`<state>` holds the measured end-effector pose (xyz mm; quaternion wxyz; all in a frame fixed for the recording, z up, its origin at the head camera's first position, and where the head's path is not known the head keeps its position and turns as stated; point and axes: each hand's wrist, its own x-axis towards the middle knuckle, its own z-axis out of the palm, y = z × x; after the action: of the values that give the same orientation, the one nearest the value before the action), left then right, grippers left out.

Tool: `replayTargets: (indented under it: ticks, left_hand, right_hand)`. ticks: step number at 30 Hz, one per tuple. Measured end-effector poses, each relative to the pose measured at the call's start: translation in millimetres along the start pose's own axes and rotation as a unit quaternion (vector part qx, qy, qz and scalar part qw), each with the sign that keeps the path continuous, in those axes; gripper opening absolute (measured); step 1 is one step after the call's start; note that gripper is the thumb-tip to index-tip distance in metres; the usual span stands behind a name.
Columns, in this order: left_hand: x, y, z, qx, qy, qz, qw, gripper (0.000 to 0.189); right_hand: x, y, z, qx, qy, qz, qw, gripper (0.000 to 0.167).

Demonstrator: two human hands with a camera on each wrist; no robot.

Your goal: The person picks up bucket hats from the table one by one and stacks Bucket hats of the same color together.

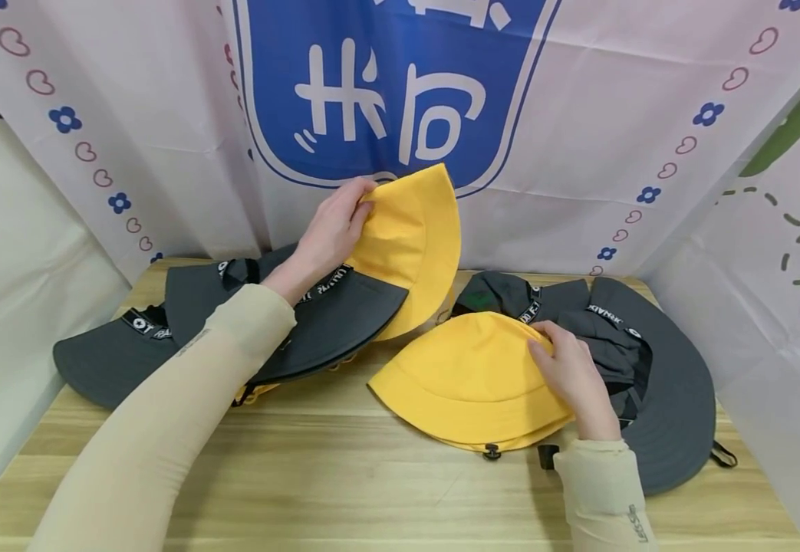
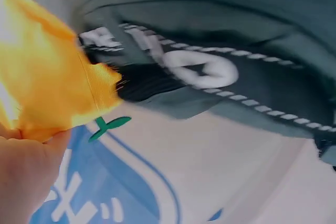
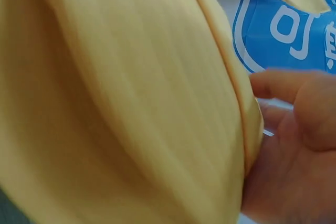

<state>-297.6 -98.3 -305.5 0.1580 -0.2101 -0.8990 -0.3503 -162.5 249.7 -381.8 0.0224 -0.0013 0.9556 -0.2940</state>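
Note:
My left hand (image 1: 334, 226) pinches the upper edge of a yellow sun hat (image 1: 434, 230), whose wide brim stands up against the backdrop. In the left wrist view, thumb and fingers grip the yellow cloth (image 2: 47, 72) beside a dark grey hat's patterned band (image 2: 205, 69). On the right, my right hand (image 1: 572, 376) grips the side of a yellow bucket hat (image 1: 469, 368), crown up, with a black cord toggle (image 1: 492, 452) at its front rim. The right wrist view shows fingers (image 3: 278, 85) at this hat's folded edge.
Dark grey hats (image 1: 344, 322) with lettered bands overlap on the left under my left forearm. More dark grey hats (image 1: 676, 422) lie on the right beside my right hand. The wooden table (image 1: 344, 475) ends at a hanging cloth backdrop (image 1: 544, 222).

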Motion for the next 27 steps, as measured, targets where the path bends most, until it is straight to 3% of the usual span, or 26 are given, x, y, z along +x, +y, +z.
replayTargets:
  ticks: [5, 11, 16, 21, 27]
  left_hand:
    - [-0.4, 21.7, -2.7, -0.025, 0.012, 0.041, 0.9988, 0.022]
    - [-0.8, 47.2, -2.7, -0.058, 0.018, 0.085, 0.9946, 0.021]
    - [-3.2, 65.0, -1.5, -0.043, -0.005, 0.137, 0.9895, 0.022]
    - [-7.0, 76.8, 8.1, -0.005, -0.086, 0.172, 0.9812, 0.024]
    - [-13.9, 90.0, 41.9, 0.056, -0.214, 0.164, 0.9614, 0.029]
  right_hand:
    - [0.5, 2, -3, 0.003, -0.019, -0.009, 0.9998, 0.040]
    - [0.8, 7, 0, -0.011, 0.020, -0.043, 0.9988, 0.029]
    - [2.2, 10, 3, -0.015, 0.030, -0.048, 0.9983, 0.027]
    - [2.9, 12, 0, 0.026, 0.009, -0.043, 0.9987, 0.030]
    - [2.5, 13, -6, 0.080, -0.022, -0.023, 0.9963, 0.033]
